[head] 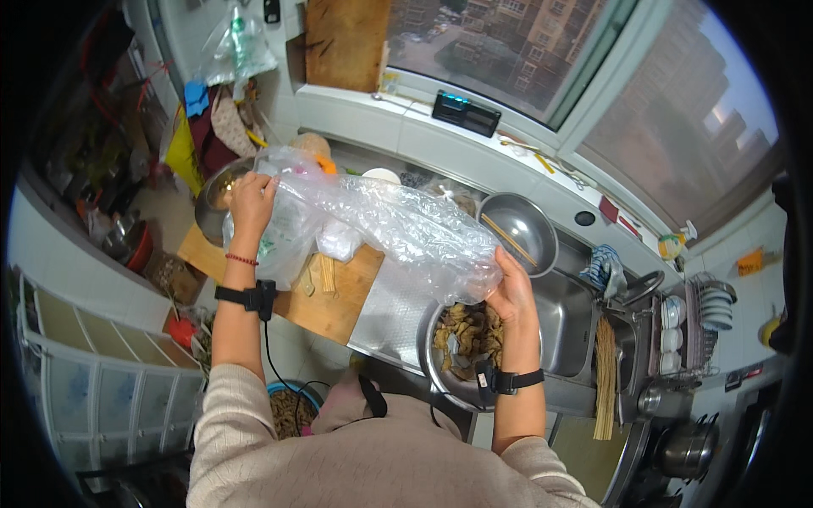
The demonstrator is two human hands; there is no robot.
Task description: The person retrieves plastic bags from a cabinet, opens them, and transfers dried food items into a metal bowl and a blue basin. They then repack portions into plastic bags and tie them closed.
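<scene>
A long clear plastic bag is stretched across the space before me. Its left end is pinched in my left hand, and my right hand grips the other end. Below my right hand stands a large metal basin with brown, wrinkled food pieces, perhaps dried vegetables. Behind the bag, more plastic bags lie over a wooden cutting board. On the board's bare part rest a bundle of short sticks and a small greenish piece that I cannot identify.
A steel bowl with chopsticks stands by the sink. Across the sink's right side lies a straw brush. Dishes fill a rack farther right. A black device sits on the windowsill. Near my feet is a blue-rimmed bucket.
</scene>
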